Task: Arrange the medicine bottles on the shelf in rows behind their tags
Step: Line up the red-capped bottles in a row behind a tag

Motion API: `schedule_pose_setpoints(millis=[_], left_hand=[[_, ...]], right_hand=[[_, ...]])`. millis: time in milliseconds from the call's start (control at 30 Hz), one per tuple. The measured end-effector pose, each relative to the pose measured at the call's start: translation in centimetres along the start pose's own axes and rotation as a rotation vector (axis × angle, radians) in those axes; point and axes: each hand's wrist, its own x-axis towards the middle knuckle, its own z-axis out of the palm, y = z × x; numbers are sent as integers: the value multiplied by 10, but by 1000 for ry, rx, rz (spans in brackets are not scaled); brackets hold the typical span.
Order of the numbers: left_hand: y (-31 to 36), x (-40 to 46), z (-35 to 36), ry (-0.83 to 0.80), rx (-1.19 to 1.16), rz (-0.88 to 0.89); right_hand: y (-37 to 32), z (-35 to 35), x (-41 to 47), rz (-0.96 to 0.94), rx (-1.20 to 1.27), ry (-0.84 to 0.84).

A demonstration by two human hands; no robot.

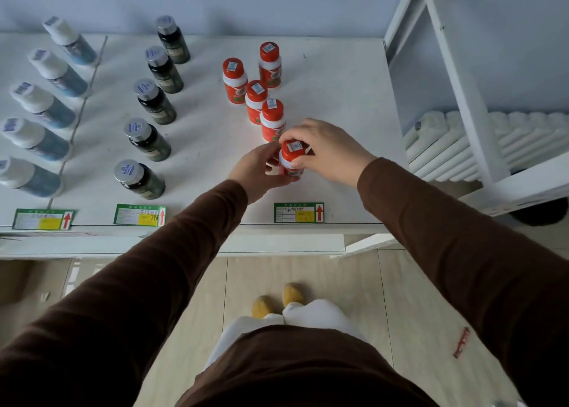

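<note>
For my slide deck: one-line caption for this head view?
Both hands, left hand and right hand, grip the front red bottle behind its tag on the shelf.

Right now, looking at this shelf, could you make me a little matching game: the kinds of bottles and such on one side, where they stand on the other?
Things:
1. white-capped blue bottles
2. dark bottles with silver caps
3. loose red-capped bottles
4. red-capped bottle in hand

Places:
A. middle row, behind the middle tag
B. gripped by both the left hand and the right hand, nearest the right tag
C. far left row
D. uneven cluster toward the back, right of the dark row

Pairs: 1-C, 2-A, 3-D, 4-B
</note>
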Motion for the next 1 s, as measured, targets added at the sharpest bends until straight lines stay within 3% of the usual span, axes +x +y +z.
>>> schedule_pose_setpoints(millis=[367,500,633,833,1000], left_hand=[[-16,6,-8,-25,177,-4],[-25,14,-24,217,134,-69],[-27,32,-29,401,13,-190],[-24,54,-20,352,-135,-156],[-28,54,-28,225,-281,-101]], right_hand=[[6,-7,10,-19,62,-57],[12,-23,35,31,158,193],[6,-26,68,45,69,230],[-9,-15,99,75,-91,38],[-14,-20,97,202,-1,109]])
